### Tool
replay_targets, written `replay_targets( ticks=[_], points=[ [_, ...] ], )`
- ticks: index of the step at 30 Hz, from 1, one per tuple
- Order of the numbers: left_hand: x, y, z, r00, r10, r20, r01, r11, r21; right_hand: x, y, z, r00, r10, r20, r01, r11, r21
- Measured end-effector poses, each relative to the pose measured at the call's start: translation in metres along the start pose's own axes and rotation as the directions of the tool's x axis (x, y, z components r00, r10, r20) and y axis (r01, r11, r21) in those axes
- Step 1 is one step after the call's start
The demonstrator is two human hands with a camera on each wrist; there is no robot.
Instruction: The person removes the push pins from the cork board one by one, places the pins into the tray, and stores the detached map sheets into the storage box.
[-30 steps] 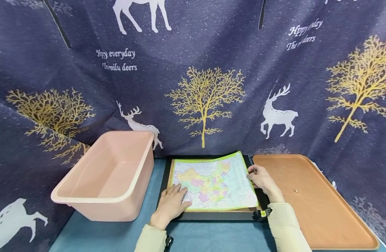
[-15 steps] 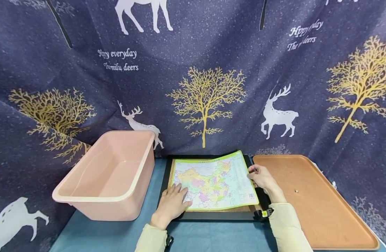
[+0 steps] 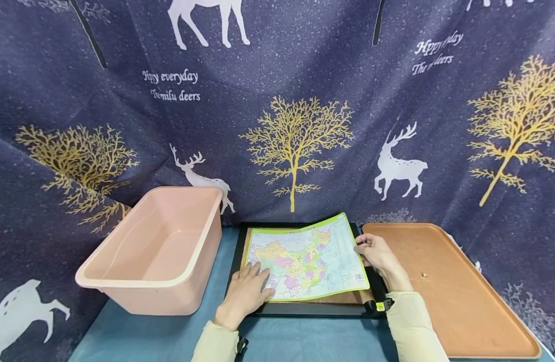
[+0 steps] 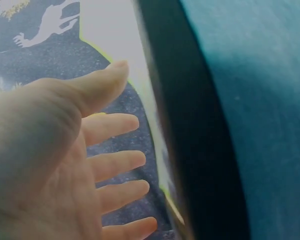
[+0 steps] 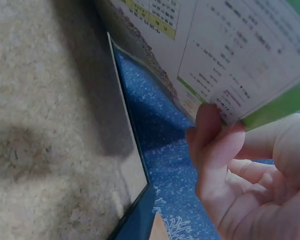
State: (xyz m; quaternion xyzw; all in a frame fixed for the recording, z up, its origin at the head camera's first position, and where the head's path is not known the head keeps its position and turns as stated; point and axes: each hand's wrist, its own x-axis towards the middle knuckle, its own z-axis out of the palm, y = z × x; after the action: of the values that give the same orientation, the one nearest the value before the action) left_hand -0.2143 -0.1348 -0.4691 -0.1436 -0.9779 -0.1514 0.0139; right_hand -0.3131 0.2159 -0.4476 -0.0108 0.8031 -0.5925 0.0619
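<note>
A green-edged map sheet [image 3: 304, 261] overlies a cork board [image 5: 45, 100] with a black frame [image 3: 313, 310]. My left hand [image 3: 245, 291] rests on the map's lower left corner, its fingers extended and spread. At the opposite side, my right hand [image 3: 379, 259] pinches the map's edge between thumb and fingers. That side of the sheet is lifted and curves up off the board. The right wrist view shows the printed back of the map [image 5: 240, 55], with bare cork beside it.
To the left stands a pink plastic basin [image 3: 128, 285]. An orange-brown tray [image 3: 467, 306] lies on the right, bearing a tiny shiny piece [image 3: 424, 275]. Blue cloth [image 3: 304, 339] covers the table, and a dark curtain [image 3: 313, 65] printed with deer and trees hangs behind.
The map's right side has risen further in my right hand, uncovering more cork at the lower right. My left hand stays at the lower left corner.
</note>
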Motion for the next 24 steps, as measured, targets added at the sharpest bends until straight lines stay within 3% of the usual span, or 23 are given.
replay_targets(
  ticks=[16, 21, 24],
  points=[
    [-0.014, 0.007, -0.021, 0.999, 0.013, -0.034, -0.013, 1.000, 0.012, -0.008, -0.015, -0.003, 0.999, -0.037, -0.004, 0.037, 0.999, 0.034],
    [-0.022, 0.009, -0.031, 0.992, 0.046, -0.118, -0.040, 0.998, 0.053, -0.011, -0.019, -0.004, 0.999, -0.042, -0.009, 0.042, 0.998, 0.050],
    [-0.027, 0.010, -0.037, 0.976, 0.078, -0.203, -0.059, 0.993, 0.098, -0.012, -0.022, -0.004, 0.999, -0.042, -0.027, 0.043, 0.998, 0.053]
  ],
)
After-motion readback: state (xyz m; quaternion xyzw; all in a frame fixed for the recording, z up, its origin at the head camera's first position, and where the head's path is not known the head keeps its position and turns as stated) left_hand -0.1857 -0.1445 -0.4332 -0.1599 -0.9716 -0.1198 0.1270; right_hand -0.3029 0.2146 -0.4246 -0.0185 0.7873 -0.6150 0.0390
